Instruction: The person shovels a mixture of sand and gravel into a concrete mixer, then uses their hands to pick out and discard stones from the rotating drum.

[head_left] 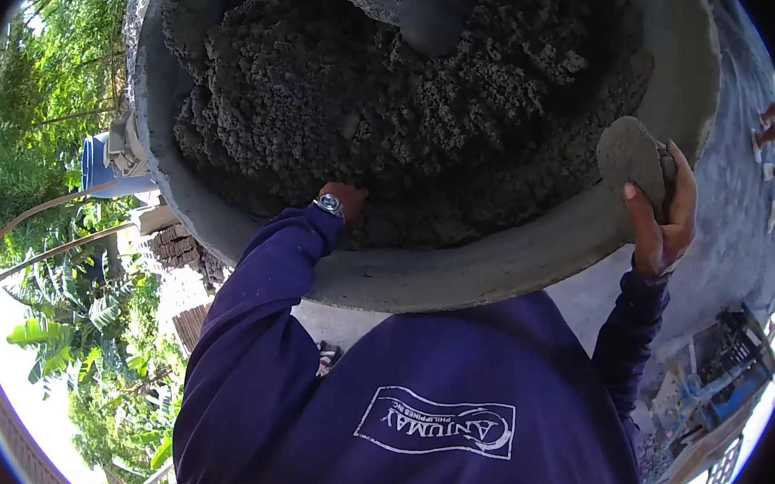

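Note:
A wide round basin (463, 277) with a grey rim holds wet, lumpy grey mortar (303, 94). My left hand (348, 200), with a metal watch at the wrist, reaches over the near rim into the mortar. Its fingers are dark and mostly hidden there. At the right side of the rim, my right hand (668, 220) grips a rounded, mortar-coated object (628, 152), its fingers wrapped round the edge. The exact kind of object cannot be made out.
A mortar-covered bar with a round dark end (431, 18) reaches over the mortar from the top. Blue containers (108, 164), stacked blocks (176, 247) and green plants (56, 304) are at the left. Assorted items (729, 365) lie at the lower right. Parts of other people show at the right edge.

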`<state>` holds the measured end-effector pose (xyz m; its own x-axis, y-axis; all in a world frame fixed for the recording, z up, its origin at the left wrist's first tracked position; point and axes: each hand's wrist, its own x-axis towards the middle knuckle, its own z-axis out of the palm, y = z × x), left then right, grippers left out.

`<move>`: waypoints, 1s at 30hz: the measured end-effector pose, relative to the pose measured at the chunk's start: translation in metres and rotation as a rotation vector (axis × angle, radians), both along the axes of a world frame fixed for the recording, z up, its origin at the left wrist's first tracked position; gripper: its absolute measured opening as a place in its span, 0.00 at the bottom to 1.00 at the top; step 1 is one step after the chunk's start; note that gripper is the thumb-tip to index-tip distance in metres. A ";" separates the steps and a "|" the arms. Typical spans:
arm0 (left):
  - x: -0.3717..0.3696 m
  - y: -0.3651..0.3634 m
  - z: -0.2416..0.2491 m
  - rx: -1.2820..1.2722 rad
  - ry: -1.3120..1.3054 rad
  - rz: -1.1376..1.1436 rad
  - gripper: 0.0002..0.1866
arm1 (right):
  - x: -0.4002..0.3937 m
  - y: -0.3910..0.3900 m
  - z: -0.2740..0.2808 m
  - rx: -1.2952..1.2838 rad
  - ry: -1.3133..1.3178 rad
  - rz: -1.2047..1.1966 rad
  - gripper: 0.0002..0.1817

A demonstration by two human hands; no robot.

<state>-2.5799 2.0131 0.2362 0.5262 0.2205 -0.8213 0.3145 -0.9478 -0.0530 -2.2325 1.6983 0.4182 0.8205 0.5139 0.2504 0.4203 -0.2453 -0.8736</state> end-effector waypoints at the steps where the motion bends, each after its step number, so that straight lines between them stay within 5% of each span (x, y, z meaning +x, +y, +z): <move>1: 0.004 -0.003 0.005 0.010 0.003 -0.008 0.27 | -0.004 0.001 -0.001 0.021 0.027 0.013 0.34; 3: 0.016 -0.009 0.009 -0.133 0.026 -0.044 0.34 | -0.008 0.004 -0.007 0.055 0.050 0.030 0.34; 7: 0.077 -0.034 0.105 -0.709 -0.165 0.619 0.32 | -0.019 0.007 -0.015 0.128 -0.003 0.032 0.35; 11: 0.112 -0.103 0.121 -1.031 -0.131 0.600 0.34 | -0.017 0.006 -0.014 0.136 -0.004 0.056 0.35; 14: 0.137 -0.123 0.134 -0.940 -0.176 0.420 0.34 | -0.019 0.006 -0.012 0.165 0.034 0.068 0.35; 18: 0.132 -0.122 0.137 -1.049 -0.281 0.501 0.31 | -0.019 0.005 -0.012 0.137 -0.008 0.108 0.34; 22: 0.123 -0.117 0.189 -1.112 -0.470 0.918 0.29 | -0.015 0.002 -0.015 0.170 0.022 0.099 0.34; 24: 0.109 -0.115 0.186 -1.324 -1.117 1.061 0.29 | -0.017 0.003 -0.013 0.202 0.100 0.068 0.33; 30: 0.008 -0.111 0.212 -1.403 -1.648 1.414 0.26 | -0.014 -0.006 -0.005 0.265 0.193 0.066 0.28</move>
<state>-2.5714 1.9020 0.4480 0.6443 0.7612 -0.0742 -0.3813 0.4038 0.8316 -2.2469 1.6921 0.4131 0.8330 0.5052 0.2255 0.2481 0.0233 -0.9685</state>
